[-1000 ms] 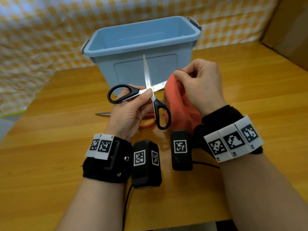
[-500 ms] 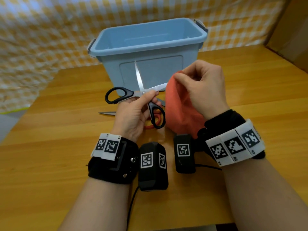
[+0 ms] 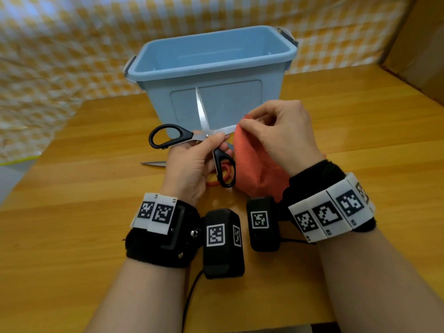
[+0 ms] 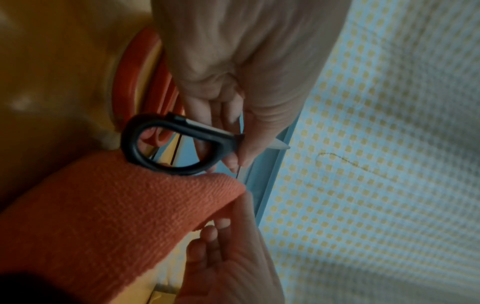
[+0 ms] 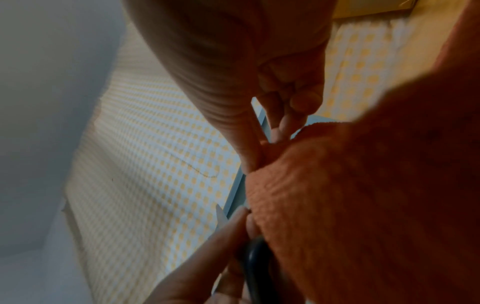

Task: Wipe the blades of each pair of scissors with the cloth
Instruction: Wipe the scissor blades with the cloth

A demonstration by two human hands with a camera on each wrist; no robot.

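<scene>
My left hand (image 3: 211, 140) pinches black-handled scissors (image 3: 168, 138) at the pivot, blades spread wide; one blade (image 3: 201, 111) points up, the other runs right into an orange cloth (image 3: 254, 169). My right hand (image 3: 276, 131) pinches the cloth around that right-pointing blade near its tip. In the left wrist view the black handle loop (image 4: 171, 146) sits just above the cloth (image 4: 116, 216). The right wrist view shows the cloth (image 5: 363, 195) filling the frame with my fingers (image 5: 285, 119) pressed on it. A second pair with orange handles (image 3: 216, 181) lies on the table beneath my hands, its blade tip (image 3: 153, 163) sticking out left.
A blue plastic bin (image 3: 216, 75) stands open just behind the scissors on the wooden table (image 3: 72, 212). A yellow checked cloth (image 3: 60, 56) hangs behind, and a cardboard box (image 3: 422, 56) sits at the far right.
The scissors tilted slightly, the upright blade leaning left. My right hand with the cloth has slid along the right-pointing blade toward the pivot.
</scene>
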